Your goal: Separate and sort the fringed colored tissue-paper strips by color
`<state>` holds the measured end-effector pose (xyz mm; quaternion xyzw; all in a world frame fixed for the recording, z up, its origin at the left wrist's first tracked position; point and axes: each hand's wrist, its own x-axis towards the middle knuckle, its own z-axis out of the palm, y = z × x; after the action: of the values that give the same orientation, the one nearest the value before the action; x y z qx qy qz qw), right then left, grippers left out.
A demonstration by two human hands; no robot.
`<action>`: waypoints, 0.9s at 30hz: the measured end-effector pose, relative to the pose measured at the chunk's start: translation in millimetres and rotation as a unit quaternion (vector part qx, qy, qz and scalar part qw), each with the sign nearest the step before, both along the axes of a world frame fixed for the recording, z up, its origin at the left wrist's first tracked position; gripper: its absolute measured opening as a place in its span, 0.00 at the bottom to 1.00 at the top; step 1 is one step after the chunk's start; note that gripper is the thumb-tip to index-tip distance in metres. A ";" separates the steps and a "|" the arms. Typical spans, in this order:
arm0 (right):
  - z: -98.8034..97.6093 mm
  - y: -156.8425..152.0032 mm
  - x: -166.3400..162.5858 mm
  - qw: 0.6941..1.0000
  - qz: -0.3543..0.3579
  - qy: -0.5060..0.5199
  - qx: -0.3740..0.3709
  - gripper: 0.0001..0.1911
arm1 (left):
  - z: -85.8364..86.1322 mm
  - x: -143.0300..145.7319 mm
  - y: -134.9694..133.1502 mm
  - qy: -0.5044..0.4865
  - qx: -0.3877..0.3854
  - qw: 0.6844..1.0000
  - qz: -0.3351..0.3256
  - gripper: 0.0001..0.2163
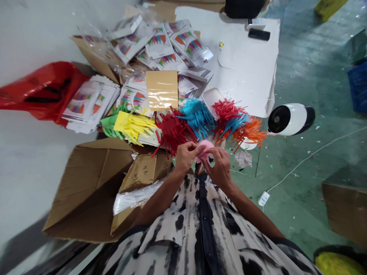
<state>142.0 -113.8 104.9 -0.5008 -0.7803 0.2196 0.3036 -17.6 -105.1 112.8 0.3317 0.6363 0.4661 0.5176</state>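
Close in front of my body, a piece of pink tissue paper (205, 146) is pinched between both hands. My left hand (185, 156) is closed on its left side, thumb and fingers pressed together. On the other side, my right hand (219, 164) grips the pink paper with bent fingers. Just beyond lie fringed paper tassels: a dark red bunch (173, 130), a blue bunch (197, 116), a yellow bunch (133, 125), a green bunch (110, 126) and an orange bunch (250, 131). A pinkish-red bunch (228, 110) lies beside the blue one.
Printed packets (160, 42) are heaped at the back, with a tan card (162, 89) before them. Left are a red plastic bag (54, 91) and an open cardboard box (91, 179). A white-and-black fan-like device (291, 119) stands right; a power strip (263, 198) lies on the floor.
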 end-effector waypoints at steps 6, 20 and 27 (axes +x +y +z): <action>-3.1 3.8 3.0 0.993 -0.012 0.080 -0.082 0.10 | 0.4 -6.8 -2.4 -0.059 -0.004 0.998 -0.031 0.24; -16.1 21.5 21.0 0.885 -0.075 0.314 -0.336 0.16 | -4.8 -12.8 -13.2 -0.044 0.027 0.998 -0.024 0.14; -5.8 13.8 11.9 0.949 -0.019 0.190 -0.249 0.22 | 1.6 -0.1 -13.1 0.142 0.065 0.985 -0.071 0.05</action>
<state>153.9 -100.0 99.1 -0.5239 -0.6189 0.4924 0.3163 -17.7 -118.3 114.4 0.4714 0.6465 0.4171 0.4312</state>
